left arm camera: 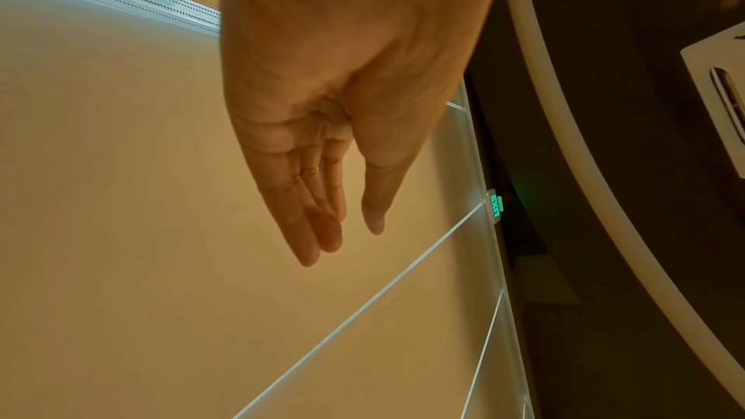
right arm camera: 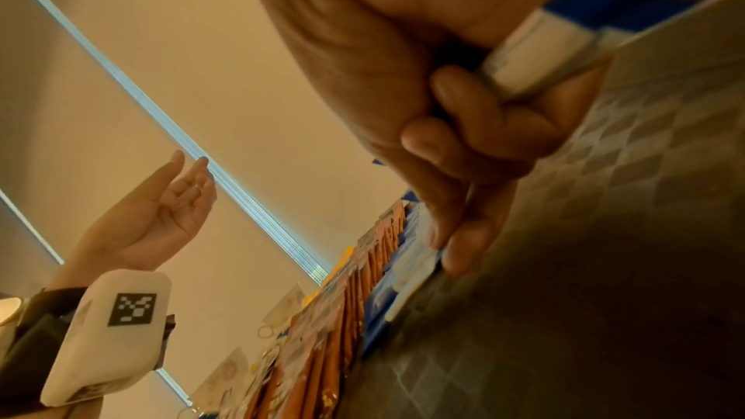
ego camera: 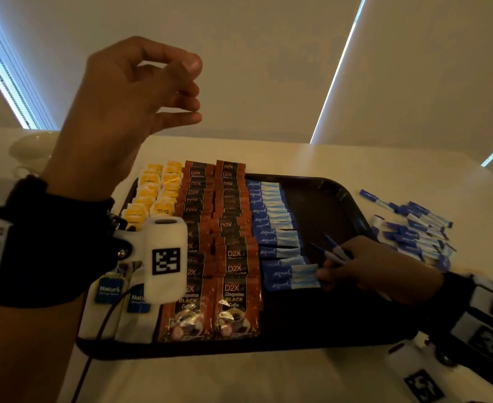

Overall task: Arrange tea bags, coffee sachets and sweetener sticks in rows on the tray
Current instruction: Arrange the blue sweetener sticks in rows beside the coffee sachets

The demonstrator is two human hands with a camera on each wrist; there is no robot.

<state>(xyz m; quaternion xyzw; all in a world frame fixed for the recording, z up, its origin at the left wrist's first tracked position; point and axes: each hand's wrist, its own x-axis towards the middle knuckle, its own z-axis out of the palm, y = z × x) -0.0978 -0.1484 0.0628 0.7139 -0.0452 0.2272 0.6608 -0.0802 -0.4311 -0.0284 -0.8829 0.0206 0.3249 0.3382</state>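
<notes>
A dark tray (ego camera: pixel 329 207) holds rows: yellow tea bags (ego camera: pixel 152 193) and white tea bags (ego camera: pixel 108 292) at the left, two columns of D2X coffee sachets (ego camera: pixel 233 257), then one column of blue sweetener sticks (ego camera: pixel 271 228). My right hand (ego camera: pixel 325 276) rests on the tray, grips a few spare sticks (ego camera: pixel 334 251) in its curled fingers, and its fingertips touch the nearest sticks of the column. In the right wrist view the held sticks (right arm camera: pixel 536 56) sit against the palm of the right hand (right arm camera: pixel 447 247). My left hand (ego camera: pixel 194 90) hangs raised above the tray, empty, fingers relaxed (left arm camera: pixel 338 234).
A loose pile of blue sweetener sticks (ego camera: pixel 414 231) lies on the white table right of the tray. A white teapot (ego camera: pixel 33 149) stands at the far left. The tray's right part (right arm camera: pixel 604 266) is bare. Window blinds rise behind the table.
</notes>
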